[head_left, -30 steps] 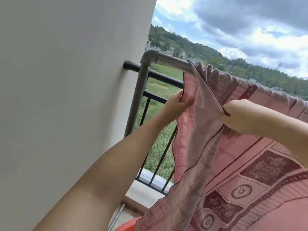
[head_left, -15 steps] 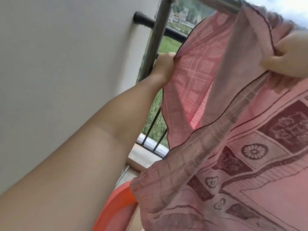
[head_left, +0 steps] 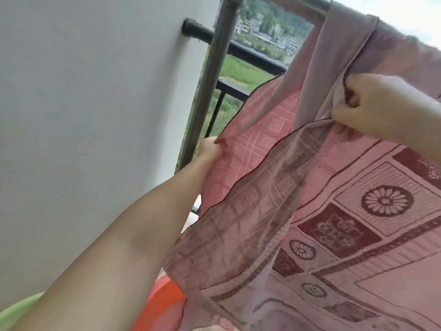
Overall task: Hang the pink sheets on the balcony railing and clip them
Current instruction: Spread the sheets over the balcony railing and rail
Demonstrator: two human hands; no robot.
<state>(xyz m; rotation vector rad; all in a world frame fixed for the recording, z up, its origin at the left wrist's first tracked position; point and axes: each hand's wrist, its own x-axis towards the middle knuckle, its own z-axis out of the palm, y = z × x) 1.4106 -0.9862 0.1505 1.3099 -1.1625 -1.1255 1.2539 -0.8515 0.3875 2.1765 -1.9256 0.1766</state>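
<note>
A pink sheet (head_left: 346,211) with dark red flower and square patterns hangs over the grey metal rail (head_left: 298,4) at the top. My left hand (head_left: 211,149) pinches the sheet's left edge low down, beside the upright grey post (head_left: 207,75). My right hand (head_left: 372,108) grips a bunched fold of the sheet higher up at the right, just below the rail. The sheet's lower part falls toward me and fills the lower right. No clips are in sight.
A white wall (head_left: 95,115) stands close on the left. The black balcony railing (head_left: 250,53) runs behind the grey post, with fields and houses beyond. An orange basin (head_left: 164,304) sits below the sheet, and something green (head_left: 21,309) shows at the bottom left.
My left hand has slid down the sheet's left edge, away from the rail. My right hand keeps its grip higher up. The view has tilted downward.
</note>
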